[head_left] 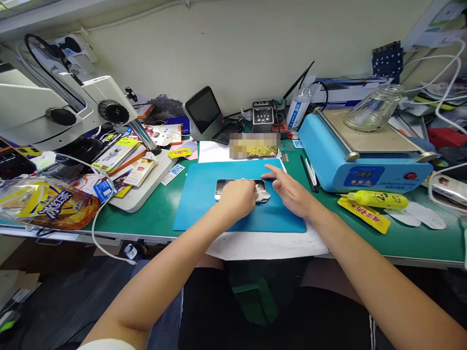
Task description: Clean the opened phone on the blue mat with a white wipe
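On the blue mat (204, 214) lies a smartphone (220, 187) in landscape position, its dark face up. My left hand (239, 197) is closed over the middle of the phone, fingers wrapped round a crumpled white tissue (262, 193) that rests on the phone's right part. The hand and tissue hide much of the phone. My right hand (290, 192) hovers just right of the phone, fingers apart, holding nothing. Whether its fingertips touch the mat I cannot tell.
A blue heating machine (379, 172) with a glass jar (375, 109) stands right, near a yellow bottle (379, 199). Black and white tools (310, 172) lie beside it. At left are a microscope (109, 104) and a drink bottle (51, 204). A small screen device (204, 114) stands behind.
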A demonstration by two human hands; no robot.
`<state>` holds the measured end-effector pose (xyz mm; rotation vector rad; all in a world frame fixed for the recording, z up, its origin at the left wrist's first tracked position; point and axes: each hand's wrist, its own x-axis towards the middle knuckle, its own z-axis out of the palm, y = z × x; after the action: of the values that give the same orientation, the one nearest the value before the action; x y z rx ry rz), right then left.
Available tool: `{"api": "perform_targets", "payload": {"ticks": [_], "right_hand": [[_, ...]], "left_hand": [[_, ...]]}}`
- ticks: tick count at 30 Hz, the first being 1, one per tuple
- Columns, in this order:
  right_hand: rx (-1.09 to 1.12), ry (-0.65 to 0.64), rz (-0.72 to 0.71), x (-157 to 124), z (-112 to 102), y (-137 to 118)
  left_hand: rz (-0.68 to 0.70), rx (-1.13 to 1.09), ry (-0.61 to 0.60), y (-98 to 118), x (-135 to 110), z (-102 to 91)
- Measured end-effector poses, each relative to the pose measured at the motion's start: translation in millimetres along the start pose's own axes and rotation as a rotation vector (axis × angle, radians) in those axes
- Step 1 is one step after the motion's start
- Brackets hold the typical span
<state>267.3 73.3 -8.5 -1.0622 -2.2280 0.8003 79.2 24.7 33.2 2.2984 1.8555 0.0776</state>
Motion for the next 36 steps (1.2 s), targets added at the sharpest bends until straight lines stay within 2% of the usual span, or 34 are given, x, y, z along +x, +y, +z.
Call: {"api": "perform_targets", "payload": {"ticks": [4, 7, 10, 17, 22, 25, 30, 33, 36], "right_hand": [[-0.01, 0.018, 0.007, 0, 1, 5], [-0.029, 0.027, -0.006, 1, 2, 9], [-0.031, 0.02, -0.003, 1, 2, 11], [-0.037, -0.007, 0.041, 0, -1, 5], [-0.017, -0.013, 0.056, 0, -1, 3], [-0.009, -0.008, 0.057, 0, 0, 2], [0.015, -0.013, 0.074, -1, -1, -2], [0.024, -0.016, 0.077, -2, -2, -4], [0.028, -0.004, 0.058, -2, -2, -4]], "left_hand": [[-0.027, -0.011, 0.011, 15, 35, -6.8], [-0.041, -0.021, 0.02, 21, 41, -6.8], [-0.049, -0.025, 0.039, 8, 24, -1.6], [-0.163, -0.027, 0.062, -56, -26, -4.6], [-0.18, -0.035, 0.072, -67, -41, -4.7], [-0.221, -0.041, 0.084, -73, -29, -5.2], [-0.275, -0.026, 0.099, -82, 3, -10.5], [-0.262, -0.01, 0.103, -73, 16, -9.1], [-0.214, 0.003, 0.124, -51, 24, -2.5]]}}
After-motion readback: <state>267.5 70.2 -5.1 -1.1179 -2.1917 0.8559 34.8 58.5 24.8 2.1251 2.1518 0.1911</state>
